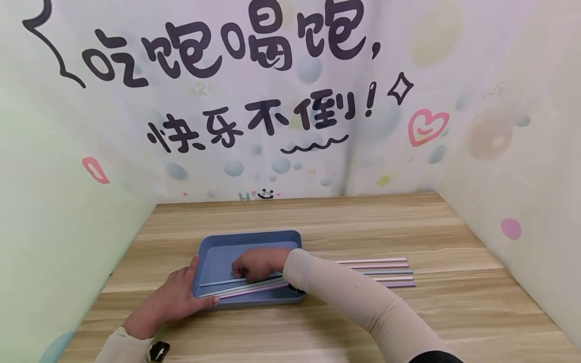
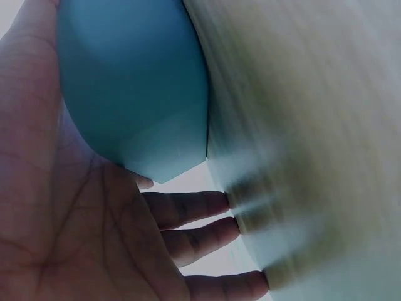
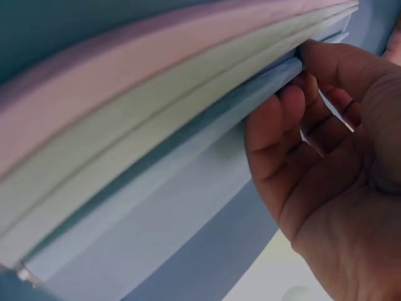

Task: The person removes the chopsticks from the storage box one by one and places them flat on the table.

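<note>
A blue rectangular tray (image 1: 251, 235) lies on the table with several pastel chopsticks inside, slanting along its near side. My right hand (image 1: 260, 263) reaches into it and pinches a light blue chopstick (image 3: 169, 160) between thumb and fingers. Close beside that one lie pale green chopsticks (image 3: 156, 119) and a pink chopstick (image 3: 156, 47). At the tray's near left corner, my left hand (image 1: 179, 295) rests with its palm against the outer wall. Its thumb lies along the near rim, and its other fingers are extended, some tips touching the table in the left wrist view.
More pastel chopsticks (image 1: 395, 272) lie side by side on the table right of the tray, partly hidden by the right sleeve (image 1: 349, 290). A printed wall (image 1: 290, 171) rises behind the wooden table (image 1: 317, 217), with side walls left and right.
</note>
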A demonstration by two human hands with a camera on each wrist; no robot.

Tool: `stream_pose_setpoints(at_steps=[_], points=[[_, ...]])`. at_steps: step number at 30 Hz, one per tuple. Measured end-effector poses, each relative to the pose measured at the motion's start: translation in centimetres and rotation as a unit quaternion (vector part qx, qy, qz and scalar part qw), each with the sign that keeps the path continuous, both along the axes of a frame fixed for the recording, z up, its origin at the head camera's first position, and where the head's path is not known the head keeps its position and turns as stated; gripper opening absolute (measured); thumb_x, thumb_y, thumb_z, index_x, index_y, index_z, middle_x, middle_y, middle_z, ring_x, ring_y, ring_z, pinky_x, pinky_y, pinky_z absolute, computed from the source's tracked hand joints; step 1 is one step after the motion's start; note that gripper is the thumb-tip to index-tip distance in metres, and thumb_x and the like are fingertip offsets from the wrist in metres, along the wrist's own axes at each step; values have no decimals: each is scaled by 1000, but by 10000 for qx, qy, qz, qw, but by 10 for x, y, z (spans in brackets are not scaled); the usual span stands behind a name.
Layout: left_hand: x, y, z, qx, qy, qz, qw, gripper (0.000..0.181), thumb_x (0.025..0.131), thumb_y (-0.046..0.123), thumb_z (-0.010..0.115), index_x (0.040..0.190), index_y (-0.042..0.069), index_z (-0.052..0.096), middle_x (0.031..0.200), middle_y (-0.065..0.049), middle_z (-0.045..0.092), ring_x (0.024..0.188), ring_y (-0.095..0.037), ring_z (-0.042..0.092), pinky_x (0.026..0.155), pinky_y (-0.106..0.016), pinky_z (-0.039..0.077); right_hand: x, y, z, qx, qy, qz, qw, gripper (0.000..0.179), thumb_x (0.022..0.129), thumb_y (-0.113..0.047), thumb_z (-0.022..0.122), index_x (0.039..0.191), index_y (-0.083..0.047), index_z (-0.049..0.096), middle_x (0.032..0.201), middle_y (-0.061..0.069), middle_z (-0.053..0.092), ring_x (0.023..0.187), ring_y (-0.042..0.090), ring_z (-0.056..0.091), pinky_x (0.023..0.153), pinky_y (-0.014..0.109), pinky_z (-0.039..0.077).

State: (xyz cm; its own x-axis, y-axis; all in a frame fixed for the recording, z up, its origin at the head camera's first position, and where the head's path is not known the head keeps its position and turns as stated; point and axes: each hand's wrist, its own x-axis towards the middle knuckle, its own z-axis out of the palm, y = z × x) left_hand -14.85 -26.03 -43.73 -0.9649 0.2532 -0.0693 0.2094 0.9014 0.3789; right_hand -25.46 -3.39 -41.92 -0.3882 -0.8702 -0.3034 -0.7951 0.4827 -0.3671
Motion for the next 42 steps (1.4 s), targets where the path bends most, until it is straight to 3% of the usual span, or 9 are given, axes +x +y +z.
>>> stream_pose_setpoints(at_steps=[10,19,24,34,42], points=[[-1,-1,2,-7,-230,-10,9997,120,81,65,68,150,-16,12,139,-44,37,126,-57,39,96,-63,39,-11,4,9,-87,-657,-98,9978,23,91,1,64,106,-16,65,88,-3,57,81,10,53,69,21,44],[-2,-1,0,-44,-157,8,9999,120,81,66,68,150,-15,13,138,-44,38,126,-56,39,98,-63,39,-14,11,27,-276,-1103,188,9933,19,96,-1,57,111,-10,66,89,-4,55,81,8,49,72,20,42],[-1,0,0,25,-185,33,9998,121,80,66,69,150,-15,13,138,-44,38,126,-56,39,98,-63,38,-13,17,36,-338,-1353,134,9901,18,99,-3,56,114,-9,65,91,-3,55,80,8,49,72,20,43],[0,-1,-1,10,-135,-30,9999,121,81,65,69,148,-19,14,137,-44,39,126,-56,39,98,-62,38,-15,29,52,-583,-2144,-84,9750,21,101,-5,55,120,-5,62,91,-1,55,74,11,49,64,24,45],[0,-1,2,-65,-172,42,9998,122,80,66,69,150,-16,13,136,-44,40,125,-55,41,97,-62,40,-17,51,63,-578,-2184,-305,9737,23,100,-5,57,123,-3,62,90,-1,56,73,11,49,63,25,45]])
